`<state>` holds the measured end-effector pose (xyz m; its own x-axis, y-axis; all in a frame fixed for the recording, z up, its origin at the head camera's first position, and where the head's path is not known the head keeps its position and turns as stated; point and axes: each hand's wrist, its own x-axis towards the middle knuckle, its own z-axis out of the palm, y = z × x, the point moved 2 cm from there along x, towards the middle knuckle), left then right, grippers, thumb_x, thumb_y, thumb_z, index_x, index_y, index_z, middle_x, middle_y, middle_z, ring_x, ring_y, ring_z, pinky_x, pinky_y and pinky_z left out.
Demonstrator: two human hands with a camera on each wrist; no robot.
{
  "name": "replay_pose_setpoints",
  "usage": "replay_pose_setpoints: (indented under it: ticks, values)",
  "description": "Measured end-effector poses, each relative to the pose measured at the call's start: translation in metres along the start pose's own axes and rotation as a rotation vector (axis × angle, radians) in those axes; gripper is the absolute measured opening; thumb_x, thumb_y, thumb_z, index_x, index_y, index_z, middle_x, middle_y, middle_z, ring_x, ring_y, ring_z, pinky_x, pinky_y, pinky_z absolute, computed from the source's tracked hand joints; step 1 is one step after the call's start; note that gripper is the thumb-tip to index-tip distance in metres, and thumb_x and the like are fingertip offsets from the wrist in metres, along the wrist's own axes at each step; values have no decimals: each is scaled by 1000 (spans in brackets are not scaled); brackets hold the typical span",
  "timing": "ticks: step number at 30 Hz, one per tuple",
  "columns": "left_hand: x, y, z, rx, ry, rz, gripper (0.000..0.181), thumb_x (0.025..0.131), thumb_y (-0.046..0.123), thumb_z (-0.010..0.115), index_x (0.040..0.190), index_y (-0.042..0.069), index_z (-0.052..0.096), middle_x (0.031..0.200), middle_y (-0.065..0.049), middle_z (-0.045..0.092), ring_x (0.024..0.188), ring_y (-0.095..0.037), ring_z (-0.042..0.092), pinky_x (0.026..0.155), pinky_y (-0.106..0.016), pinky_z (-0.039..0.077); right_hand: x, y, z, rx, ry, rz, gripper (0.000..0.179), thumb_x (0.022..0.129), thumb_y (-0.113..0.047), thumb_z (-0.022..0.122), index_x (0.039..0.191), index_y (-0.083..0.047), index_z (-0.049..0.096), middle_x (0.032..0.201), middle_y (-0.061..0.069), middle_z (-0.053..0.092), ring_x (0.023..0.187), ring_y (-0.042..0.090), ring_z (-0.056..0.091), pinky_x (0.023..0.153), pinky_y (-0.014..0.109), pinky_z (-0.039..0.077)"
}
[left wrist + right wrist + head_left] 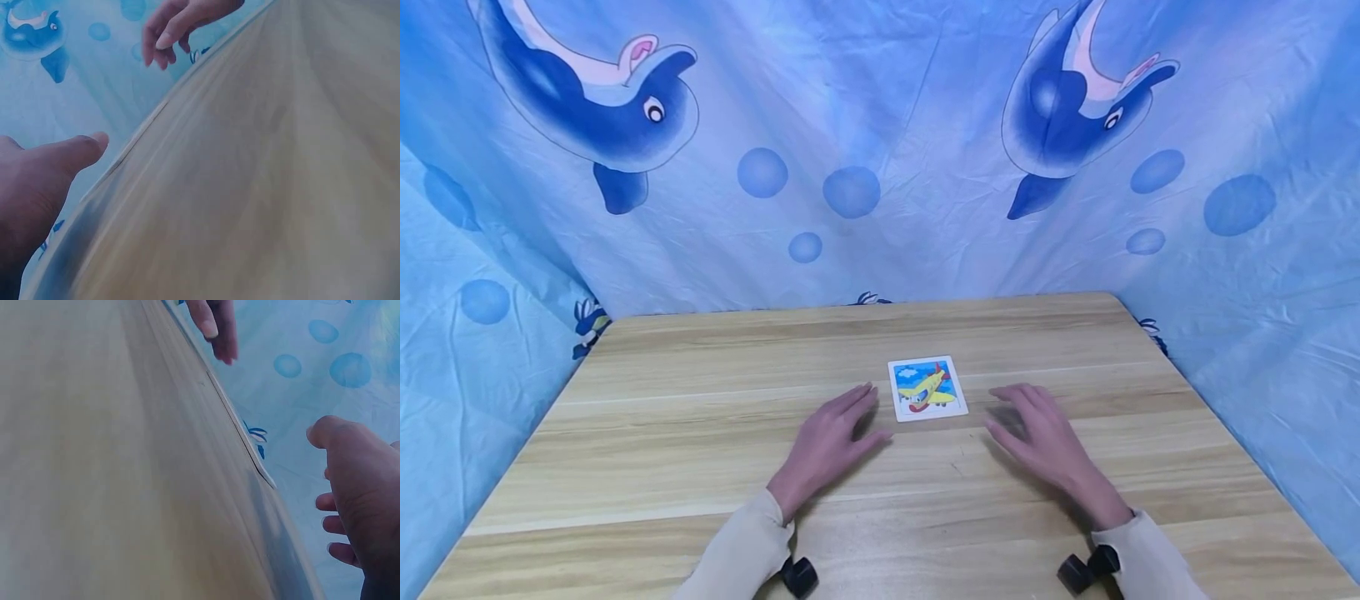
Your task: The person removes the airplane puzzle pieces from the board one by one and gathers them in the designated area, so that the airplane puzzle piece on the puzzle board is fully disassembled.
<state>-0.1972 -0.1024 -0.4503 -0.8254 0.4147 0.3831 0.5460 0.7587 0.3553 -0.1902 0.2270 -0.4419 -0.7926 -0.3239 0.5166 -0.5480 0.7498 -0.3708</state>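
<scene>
A square picture tile (928, 388) with a white border lies flat on the wooden table, showing a yellow airplane on blue sky. In the head view my left hand (831, 446) is just to its left, fingers extended and thumb apart, holding nothing. On the tile's other side my right hand (1043, 435) has its fingers relaxed and thumb spread, also with nothing in it. Both wrist views show the tile edge-on as a thin strip. My left thumb (84, 150) appears in the left wrist view, and my right hand (359, 481) in the right wrist view.
The wood-grain table (662, 433) reaches back to a blue curtain (925, 242) printed with dolphins and bubbles, which also hangs along both sides. Each wrist carries a small black camera, such as the left wrist camera (801, 577), at the beige sleeve.
</scene>
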Motion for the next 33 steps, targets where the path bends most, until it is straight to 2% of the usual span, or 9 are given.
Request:
replay_pose_setpoints:
  ticks: [5, 13, 20, 33]
  values:
    - [12, 4, 7, -23, -28, -12, 69, 96, 52, 70, 146, 6, 59, 151, -14, 54, 137, -32, 53, 112, -49, 44, 11, -2, 10, 39, -2, -10, 44, 92, -25, 79, 129, -5, 65, 122, 11, 66, 115, 30, 59, 95, 53, 51]
    - [25, 6, 14, -18, -67, -17, 68, 97, 52, 69, 145, 5, 59, 150, -14, 55, 140, -32, 50, 115, -47, 40, 26, -8, 22, 94, -36, 24, 40, 94, -25, 77, 127, -4, 67, 121, 10, 67, 117, 30, 58, 98, 53, 51]
    - [30, 5, 21, -22, -78, -20, 64, 98, 50, 69, 143, 5, 62, 149, -13, 56, 139, -31, 51, 114, -47, 42, 36, -14, 30, 126, -57, 29, 37, 96, -24, 75, 126, -5, 67, 121, 8, 67, 117, 29, 58, 98, 52, 51]
    - [34, 4, 25, -7, -111, -18, 58, 99, 46, 68, 138, 4, 65, 146, -15, 58, 137, -33, 53, 112, -48, 44, 50, -17, 43, 163, -97, 52, 35, 99, -24, 71, 129, -6, 67, 126, 7, 65, 124, 28, 55, 104, 53, 49]
